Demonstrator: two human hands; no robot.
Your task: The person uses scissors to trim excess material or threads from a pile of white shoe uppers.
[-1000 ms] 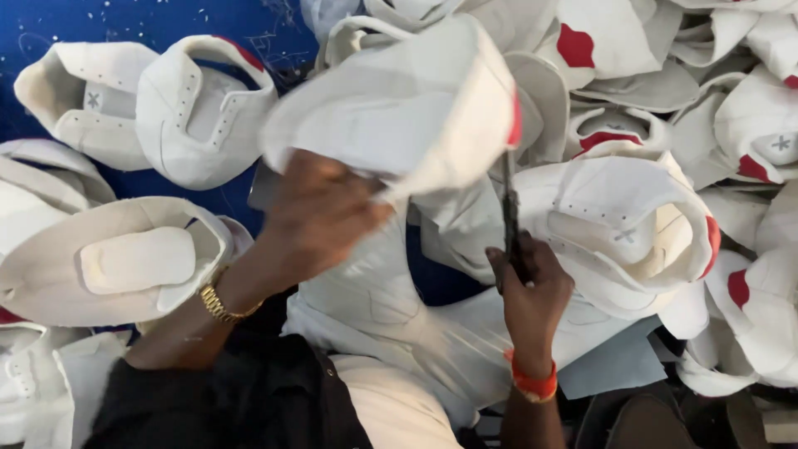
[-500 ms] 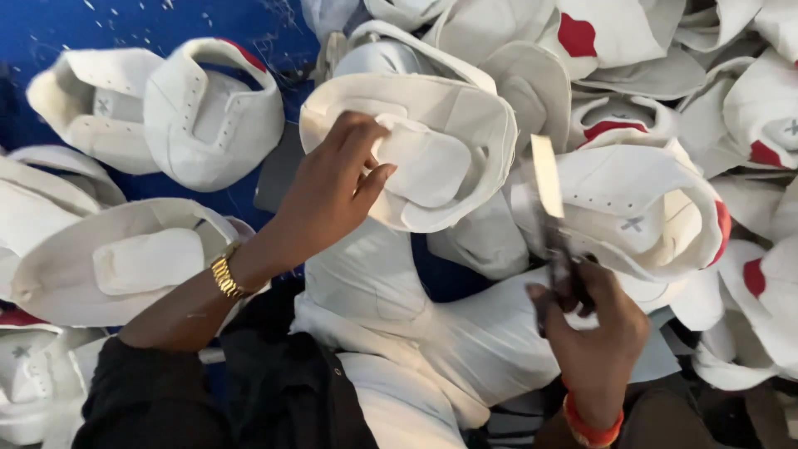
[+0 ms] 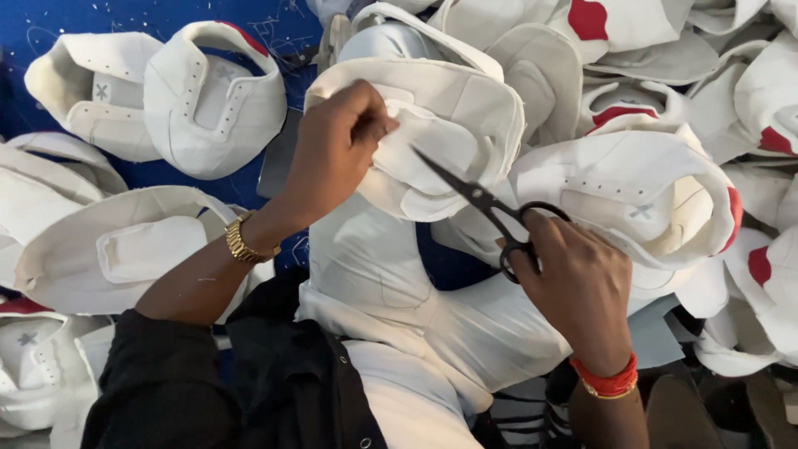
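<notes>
Your left hand (image 3: 332, 154) pinches the white stitched leather shoe upper (image 3: 432, 125) while your right hand (image 3: 573, 283), clenched on 1 pair of black steel scissors (image 3: 482, 204), positions the blades beside that pinch for trimming.

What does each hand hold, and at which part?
The left hand pinches the white shoe upper at its inner flap. The right hand holds black scissors by the finger loops.
</notes>
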